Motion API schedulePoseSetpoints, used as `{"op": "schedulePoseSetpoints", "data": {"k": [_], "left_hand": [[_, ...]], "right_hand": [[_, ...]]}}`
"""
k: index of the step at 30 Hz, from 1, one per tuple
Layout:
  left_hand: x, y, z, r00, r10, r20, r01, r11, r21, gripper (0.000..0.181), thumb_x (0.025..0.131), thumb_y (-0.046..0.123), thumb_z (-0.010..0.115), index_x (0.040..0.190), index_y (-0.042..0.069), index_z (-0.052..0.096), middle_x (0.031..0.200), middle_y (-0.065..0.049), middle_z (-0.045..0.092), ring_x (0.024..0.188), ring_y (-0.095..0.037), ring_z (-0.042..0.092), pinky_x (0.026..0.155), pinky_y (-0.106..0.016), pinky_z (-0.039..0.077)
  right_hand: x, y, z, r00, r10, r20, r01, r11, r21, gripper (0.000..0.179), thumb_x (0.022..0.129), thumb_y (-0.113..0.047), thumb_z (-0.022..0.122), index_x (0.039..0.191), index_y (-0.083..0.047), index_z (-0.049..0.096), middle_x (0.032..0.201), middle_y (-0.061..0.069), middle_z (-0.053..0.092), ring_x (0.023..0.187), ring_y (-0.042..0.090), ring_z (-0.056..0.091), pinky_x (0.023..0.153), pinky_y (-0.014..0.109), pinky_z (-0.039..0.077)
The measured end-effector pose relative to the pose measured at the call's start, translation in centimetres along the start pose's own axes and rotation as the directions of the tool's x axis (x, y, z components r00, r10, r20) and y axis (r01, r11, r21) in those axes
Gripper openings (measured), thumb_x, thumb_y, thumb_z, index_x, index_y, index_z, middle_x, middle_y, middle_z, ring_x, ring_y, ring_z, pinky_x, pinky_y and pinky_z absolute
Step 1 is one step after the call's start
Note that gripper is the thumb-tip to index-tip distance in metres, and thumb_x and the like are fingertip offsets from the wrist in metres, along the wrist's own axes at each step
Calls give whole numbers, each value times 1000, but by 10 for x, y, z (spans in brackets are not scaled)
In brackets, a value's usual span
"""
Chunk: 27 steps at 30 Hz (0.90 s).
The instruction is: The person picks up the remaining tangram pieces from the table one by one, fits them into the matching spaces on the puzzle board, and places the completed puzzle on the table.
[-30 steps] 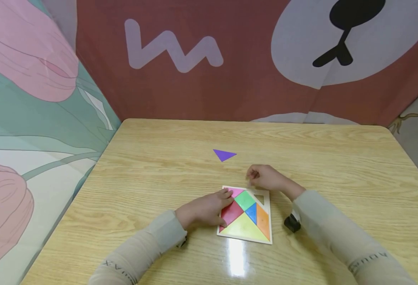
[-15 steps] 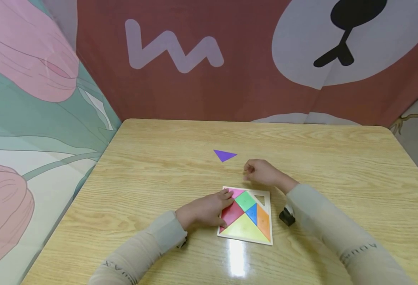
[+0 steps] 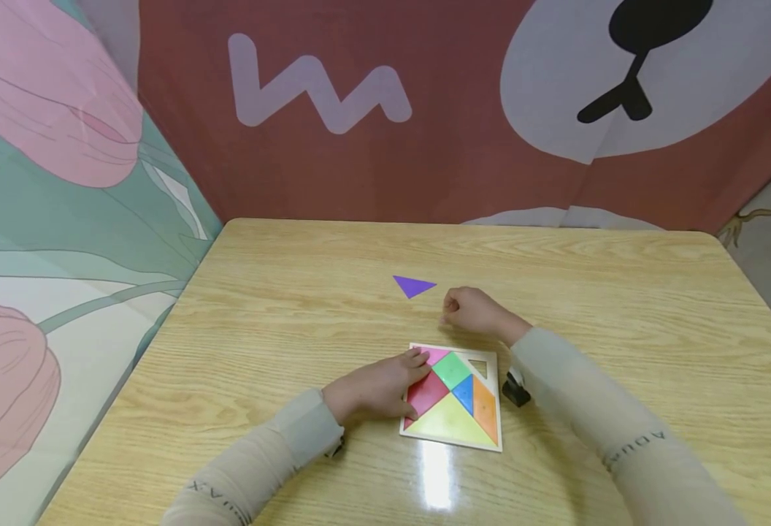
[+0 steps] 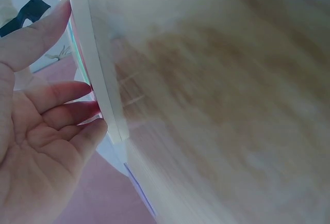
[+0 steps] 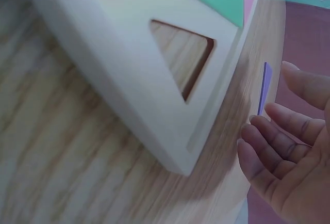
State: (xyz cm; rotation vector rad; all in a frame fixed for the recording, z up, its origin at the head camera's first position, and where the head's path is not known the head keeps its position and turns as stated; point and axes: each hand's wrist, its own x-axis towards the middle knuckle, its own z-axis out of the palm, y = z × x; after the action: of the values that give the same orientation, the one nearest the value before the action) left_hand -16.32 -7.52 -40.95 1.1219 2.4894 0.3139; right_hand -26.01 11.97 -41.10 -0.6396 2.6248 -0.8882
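Observation:
A square tangram board (image 3: 493, 365) lies on the table holding yellow (image 3: 451, 425), red (image 3: 428, 394), green (image 3: 452, 370), blue (image 3: 464, 393), orange (image 3: 485, 411) and pink (image 3: 436, 354) pieces. Its upper right corner shows a bare recess with a triangular hole (image 5: 180, 53). My left hand (image 3: 382, 383) rests on the board's left side, thumb and fingertips along the edge in the left wrist view. Beyond the board, a purple triangle (image 3: 414, 286) lies flat. Just to its right hovers my right hand (image 3: 477, 310), fingers loosely bent and holding nothing.
The wooden table (image 3: 293, 292) runs back to a reddish-brown printed wall cloth (image 3: 451, 175). Another cloth with flowers (image 3: 50, 219) hangs at the left. A dark wrist device (image 3: 515, 391) sits under the right sleeve, right of the board.
My right hand has moved left and away from me, from the board's upper right corner toward the purple triangle. The left hand and the board have stayed put.

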Motion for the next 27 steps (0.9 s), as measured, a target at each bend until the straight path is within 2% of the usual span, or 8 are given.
{"op": "schedulePoseSetpoints", "data": {"k": [9, 15, 19, 27], "left_hand": [[0, 0, -2, 1000, 22, -4, -22, 1000, 17, 69, 74, 28, 65, 130, 0, 36, 136, -13, 28, 127, -23, 18, 101, -25, 18], [0, 0, -2, 1000, 11, 4, -11, 1000, 11, 69, 74, 28, 65, 130, 0, 35, 137, -13, 27, 127, -23, 17, 101, -26, 17], [0, 0, -2, 1000, 8, 8, -8, 1000, 11, 69, 74, 28, 65, 131, 1, 35, 137, -13, 27, 127, -23, 17, 101, -26, 17], [1, -1, 0, 1000, -3, 17, 3, 1000, 10, 70, 75, 29, 64, 132, 2, 33, 138, -12, 24, 127, -23, 16, 101, -26, 17]], "right_hand": [[10, -1, 2, 1000, 21, 14, -20, 998, -63, 19, 80, -17, 60, 86, 0, 56, 78, 7, 56, 70, 19, 51, 65, 33, 44], [16, -3, 3, 999, 43, 21, -41, 995, -86, 21, 81, -20, 59, 87, 0, 55, 81, 9, 55, 73, 20, 51, 66, 34, 44], [21, -5, 2, 998, 56, 13, -53, 987, -155, 25, 82, -24, 58, 90, 0, 54, 85, 10, 53, 76, 21, 50, 68, 34, 43], [30, -9, 4, 1000, 30, -2, -30, 959, -281, 32, 81, -26, 58, 97, 1, 53, 85, 10, 52, 84, 25, 49, 74, 37, 42]]}}
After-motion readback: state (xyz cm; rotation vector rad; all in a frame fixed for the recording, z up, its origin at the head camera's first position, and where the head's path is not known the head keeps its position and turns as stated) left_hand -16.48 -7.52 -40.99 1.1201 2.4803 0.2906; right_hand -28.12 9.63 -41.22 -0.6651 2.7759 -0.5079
